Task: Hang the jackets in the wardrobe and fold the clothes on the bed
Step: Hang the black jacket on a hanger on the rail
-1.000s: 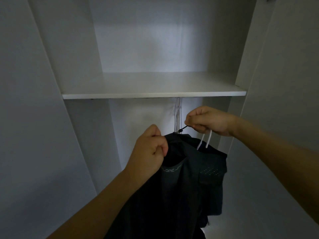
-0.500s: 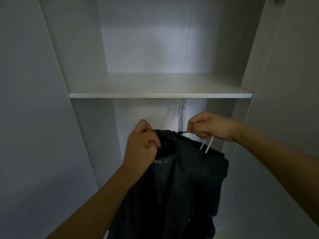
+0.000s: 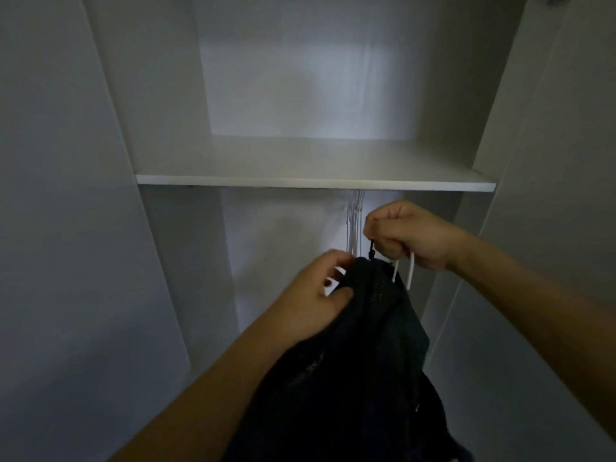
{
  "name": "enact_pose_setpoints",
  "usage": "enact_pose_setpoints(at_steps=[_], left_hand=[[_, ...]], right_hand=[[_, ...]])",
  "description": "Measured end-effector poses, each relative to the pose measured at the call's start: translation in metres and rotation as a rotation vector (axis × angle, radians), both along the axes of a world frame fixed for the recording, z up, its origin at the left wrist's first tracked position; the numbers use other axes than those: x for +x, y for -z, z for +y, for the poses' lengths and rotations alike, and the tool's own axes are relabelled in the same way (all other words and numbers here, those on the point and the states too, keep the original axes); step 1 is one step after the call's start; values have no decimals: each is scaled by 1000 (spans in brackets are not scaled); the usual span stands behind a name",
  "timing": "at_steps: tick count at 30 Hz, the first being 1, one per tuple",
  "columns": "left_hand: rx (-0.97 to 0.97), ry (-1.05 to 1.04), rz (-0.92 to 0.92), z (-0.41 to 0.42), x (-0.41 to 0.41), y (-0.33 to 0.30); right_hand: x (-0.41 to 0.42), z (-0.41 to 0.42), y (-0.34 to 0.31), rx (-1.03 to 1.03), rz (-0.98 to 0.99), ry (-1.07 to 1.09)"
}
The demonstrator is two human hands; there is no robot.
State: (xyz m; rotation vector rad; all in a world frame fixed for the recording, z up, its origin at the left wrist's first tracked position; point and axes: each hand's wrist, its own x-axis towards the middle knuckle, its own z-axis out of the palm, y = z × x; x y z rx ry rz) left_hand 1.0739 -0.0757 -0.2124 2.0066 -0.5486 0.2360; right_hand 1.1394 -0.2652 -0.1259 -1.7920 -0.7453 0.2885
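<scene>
Head view shows me in front of the open wardrobe (image 3: 100, 228), with the dark jacket (image 3: 350, 361) held up just below the front edge of the shelf (image 3: 313, 183). My right hand (image 3: 405, 233) is closed in a fist around the white hanger (image 3: 409, 273); two white bars come out under it, and a small black cord (image 3: 371, 251) of the jacket is pinched there too. My left hand (image 3: 316, 295) grips the collar of the jacket, thumb under and fingers curled over the cloth. The jacket hangs between my arms, not yet on any rail. Behind it, under the shelf, some thin white hangers (image 3: 355, 225) hang close together.

I think the step now is to bring the hook up to the rail, which the shelf hides from me. To do it well I should keep the collar sitting on the hanger with the left hand, so the cloth does not slip off one shoulder, and lift with the right only. The hook must go beside the white hangers, not tangle in them. I should let go of the cord before I release.
</scene>
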Motion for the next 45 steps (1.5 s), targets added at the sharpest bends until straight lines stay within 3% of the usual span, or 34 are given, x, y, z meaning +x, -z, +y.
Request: enact_pose_setpoints(at_steps=[4, 7, 9, 12, 16, 18, 21, 24, 26, 28, 29, 31, 35, 37, 42, 45], left_hand=[[-135, -58, -31, -22, -2, 15], [-126, -270, -284, -30, -2, 22], [-12, -351, -504, -31, -3, 24], [281, -233, -727, -24, -6, 32], [210, -207, -454, -18, -1, 28], [277, -231, -401, -13, 5, 33], [501, -175, -208, -7, 7, 49], [626, 103, 73, -5, 7, 52], [404, 168, 187, -2, 12, 37], [76, -15, 269, 8, 30, 19], [-9, -140, 270, 14, 43, 12], [91, -245, 204, 19, 67, -5], [669, 55, 70, -8, 96, -24], [825, 95, 27, -16, 102, -24], [618, 29, 16, 4, 96, -9], [513, -23, 35, 18, 79, 7]], right_hand=[[4, 3, 1, 27, 14, 80], [5, 4, 1, 2, 12, 111], [6, 1, 0, -18, 3, 146], [7, -4, 2, -77, 1, 157], [8, -5, 13, -152, -32, 131], [7, -8, 13, -157, -62, 139], [6, -14, 9, 44, -47, 166], [5, -10, 4, 298, -12, 159], [5, -6, 1, 436, 7, 135], [4, -2, -3, 547, 29, 96], [4, 0, -5, 588, 42, 82], [5, 3, -11, 651, 76, 59], [10, 14, -25, 725, 152, -26], [11, 14, -30, 734, 177, -46], [16, -2, -24, 698, 228, -51], [23, -18, -16, 435, 167, 35]])
